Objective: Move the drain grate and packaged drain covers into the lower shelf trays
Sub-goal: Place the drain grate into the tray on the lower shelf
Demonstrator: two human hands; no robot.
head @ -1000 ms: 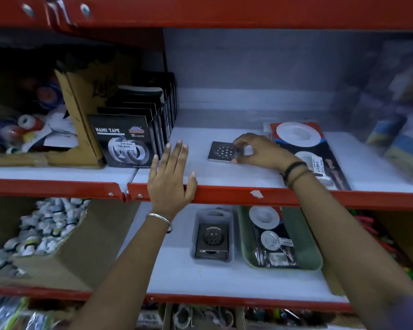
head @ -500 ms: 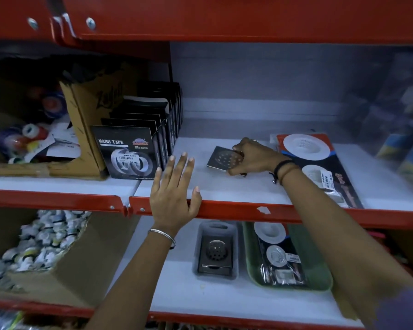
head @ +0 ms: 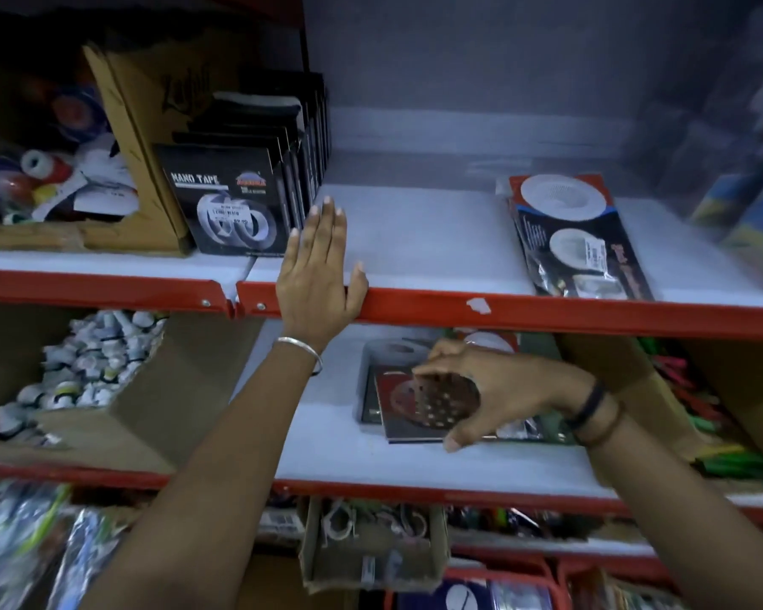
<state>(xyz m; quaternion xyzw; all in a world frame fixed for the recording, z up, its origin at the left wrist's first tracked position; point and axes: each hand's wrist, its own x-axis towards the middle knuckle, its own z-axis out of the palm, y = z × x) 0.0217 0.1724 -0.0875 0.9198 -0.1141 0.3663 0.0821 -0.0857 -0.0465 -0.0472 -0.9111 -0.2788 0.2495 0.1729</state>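
Note:
My right hand (head: 498,389) grips the square metal drain grate (head: 419,407) with its round perforated centre, holding it just over the small grey tray (head: 373,363) on the lower shelf. A packaged drain cover set (head: 575,239) with white round covers lies on the upper shelf at the right. Behind my right hand, the green tray (head: 534,345) with another drain cover pack is mostly hidden. My left hand (head: 316,275) rests flat and open on the red front edge of the upper shelf.
Black nano tape packs (head: 234,200) stand in a row left of my left hand, beside a cardboard box (head: 137,138) of tape rolls. A cardboard box of small fittings (head: 84,372) sits lower left. Red shelf rails (head: 525,312) run across.
My right hand lifted the drain grate off the upper shelf and brought it down to the grey tray on the lower shelf. The left hand stayed on the shelf edge.

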